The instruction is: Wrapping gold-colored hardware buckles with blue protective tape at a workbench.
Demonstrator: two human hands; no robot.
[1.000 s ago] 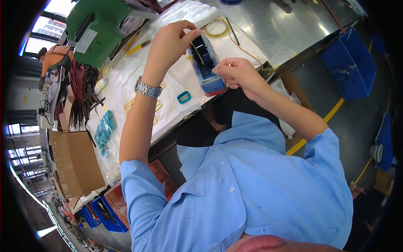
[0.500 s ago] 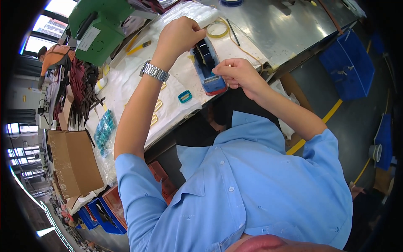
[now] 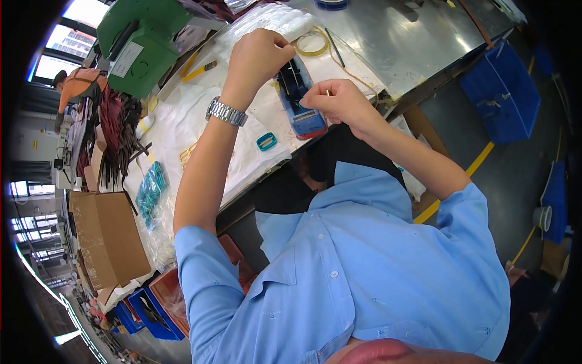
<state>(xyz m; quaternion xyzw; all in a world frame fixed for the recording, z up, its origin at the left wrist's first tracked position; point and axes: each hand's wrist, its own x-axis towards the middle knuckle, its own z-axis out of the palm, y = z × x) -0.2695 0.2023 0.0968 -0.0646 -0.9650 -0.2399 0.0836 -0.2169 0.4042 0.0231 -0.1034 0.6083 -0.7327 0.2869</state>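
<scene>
Dispenser (image 3: 310,121): blue, red-based; on the table, near end right at its edge. A pull towards the body might tip it off.

Left hand (image 3: 257,57): at the dispenser's far end, thumb and fingers drawn narrow; cannot tell whether anything is between them.

Right hand (image 3: 339,106): over the dispenser's near side, fingers pinched on a slim, pale piece (image 3: 328,93). A loose pinch could drop it; a slip could graze fingertips, if the metallic strip (image 3: 307,114) just beside them is a blade.

Teal buckle (image 3: 266,141): single, near the table edge; a brush from the dispenser or wrist might send it over.

Gold buckles (image 3: 187,156): beside the left forearm; a low sweep could scatter them.

Tape roll (image 3: 311,43): beyond the dispenser, near a cord (image 3: 347,71) that a sleeve or hand might snag.
</scene>
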